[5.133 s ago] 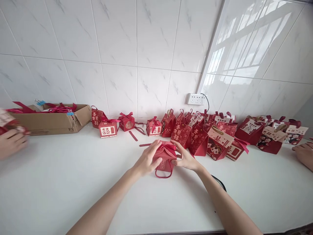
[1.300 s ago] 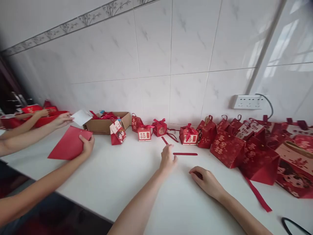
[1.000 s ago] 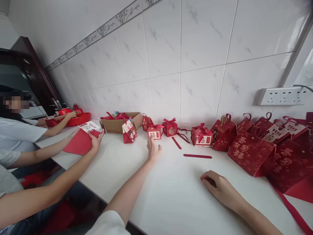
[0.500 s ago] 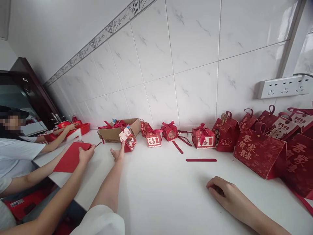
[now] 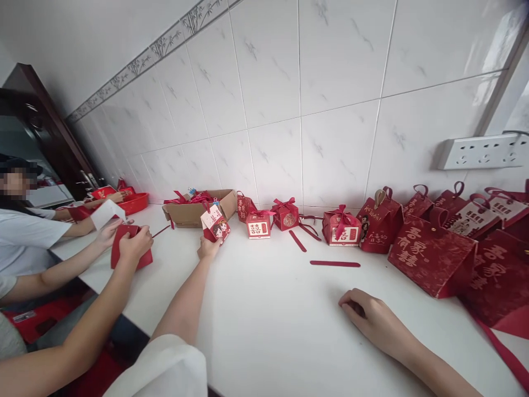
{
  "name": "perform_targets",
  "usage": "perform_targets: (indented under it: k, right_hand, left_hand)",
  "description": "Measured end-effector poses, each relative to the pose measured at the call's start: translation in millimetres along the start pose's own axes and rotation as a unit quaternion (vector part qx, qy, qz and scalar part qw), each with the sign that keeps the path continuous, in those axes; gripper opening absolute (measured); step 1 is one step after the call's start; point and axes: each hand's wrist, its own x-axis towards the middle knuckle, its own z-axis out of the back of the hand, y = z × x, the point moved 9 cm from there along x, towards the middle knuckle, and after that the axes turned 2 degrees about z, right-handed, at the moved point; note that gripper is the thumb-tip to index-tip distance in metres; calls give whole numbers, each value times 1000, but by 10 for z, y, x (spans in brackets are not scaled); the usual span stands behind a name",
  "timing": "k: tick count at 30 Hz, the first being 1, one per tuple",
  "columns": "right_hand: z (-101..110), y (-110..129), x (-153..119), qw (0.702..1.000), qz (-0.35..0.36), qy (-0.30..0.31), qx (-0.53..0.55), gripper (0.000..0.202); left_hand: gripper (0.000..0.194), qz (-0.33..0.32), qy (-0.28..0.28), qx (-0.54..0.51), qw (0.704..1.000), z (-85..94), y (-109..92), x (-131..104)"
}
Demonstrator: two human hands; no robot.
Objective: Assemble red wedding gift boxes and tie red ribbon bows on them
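Note:
My left hand (image 5: 208,248) reaches forward and grips a small red-and-white gift box (image 5: 216,225) by its lower part. The box carries a cartoon couple and stands just in front of an open cardboard box (image 5: 188,212) of red ribboned pieces. My right hand (image 5: 366,311) rests on the white table with its fingers curled in, and nothing shows in them. Beyond it lies a dark red strap (image 5: 334,263), with another short strap (image 5: 297,241) farther back. A ribbon-tied box (image 5: 258,225) stands to the right of my left hand.
Larger red gift bags (image 5: 432,256) with handles crowd the right side, below a power strip (image 5: 483,151) on the tiled wall. More ribboned boxes (image 5: 342,227) line the back. At left, a co-worker's hands hold a red box (image 5: 131,247); another person sits beyond, near a red basin (image 5: 136,204).
My left hand has gone from open beside the cartoon box to gripping it. The co-worker's flat red piece now shows as a box shape. The view has shifted slightly; my right hand stays curled.

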Motion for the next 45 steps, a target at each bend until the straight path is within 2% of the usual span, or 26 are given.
perform_targets:
  k: [2, 5, 7, 9, 11, 13, 16, 19, 21, 24, 26, 28, 30, 32, 34, 36, 37, 39, 42, 44, 45]
  right_hand:
    - [10, 2, -3, 1000, 3, -5, 1, 24]
    - [9, 1, 6, 1000, 12, -12, 3, 22]
    - [13, 6, 15, 1000, 17, -18, 11, 22]
    - [23, 4, 17, 999, 12, -24, 36, 23]
    - [51, -22, 3, 995, -8, -35, 88, 28]
    - [118, -89, -30, 982, -42, -71, 169, 36]
    - [282, -202, -93, 938, -60, -161, 302, 48]
    - [454, -264, -133, 895, -30, -233, 379, 53]
    - [530, -288, -147, 889, -25, -254, 381, 56]
    - [536, -258, -152, 903, -31, -240, 355, 58]
    - [479, -198, -153, 913, -25, -210, 348, 58]
    - [410, -142, -165, 921, -21, -184, 344, 58]
    - [376, -96, -186, 923, -13, -177, 340, 55]
    - [389, -55, -206, 921, -2, -186, 343, 52]
    - [447, -42, -223, 909, 0, -211, 360, 51]
    - [494, -58, -228, 894, -19, -229, 384, 50]
    - [487, -54, -217, 889, -30, -218, 401, 50]
    - [381, 6, -183, 881, -55, -148, 446, 49]
    - [117, 202, -223, 860, -90, -7, 503, 52]
    - [42, 310, -296, 871, -84, 19, 484, 50]
    - [73, 342, -324, 891, -61, -3, 450, 47]
  left_hand:
    - [33, 20, -39, -19, 999, -102, 88, -11]
    - [29, 46, -96, -44, 993, -126, 177, -98]
    - [28, 40, -118, -65, 990, -150, 159, -258]
    - [34, 11, -105, -94, 990, -287, 53, -503]
    - [39, -20, -42, -125, 991, -586, -115, -796]
    - [39, -45, 43, -164, 985, -983, -317, -1100]
    - [36, -55, 192, -256, 946, -1651, -586, -1504]
    - [26, -20, 288, -305, 908, -2177, -667, -1783]
    - [27, -8, 323, -318, 891, -2369, -660, -1897]
    - [46, -23, 400, -302, 865, -2469, -645, -2019]
    - [54, -64, 482, -256, 836, -2472, -668, -2109]
    - [52, -124, 529, -201, 815, -2420, -702, -2142]
    - [48, -193, 521, -145, 819, -2345, -751, -2095]
    - [45, -255, 481, -105, 832, -2270, -815, -2034]
    - [48, -285, 457, -118, 834, -2209, -880, -2026]
    - [59, -274, 481, -175, 814, -2192, -924, -2090]
    - [64, -250, 498, -206, 804, -2199, -931, -2121]
    - [61, -195, 504, -239, 807, -2221, -925, -2135]
    - [54, -151, 464, -225, 843, -2232, -935, -2106]
    - [65, -124, 492, -219, 833, -2280, -965, -2176]
    - [66, -94, 525, -224, 816, -2320, -965, -2238]
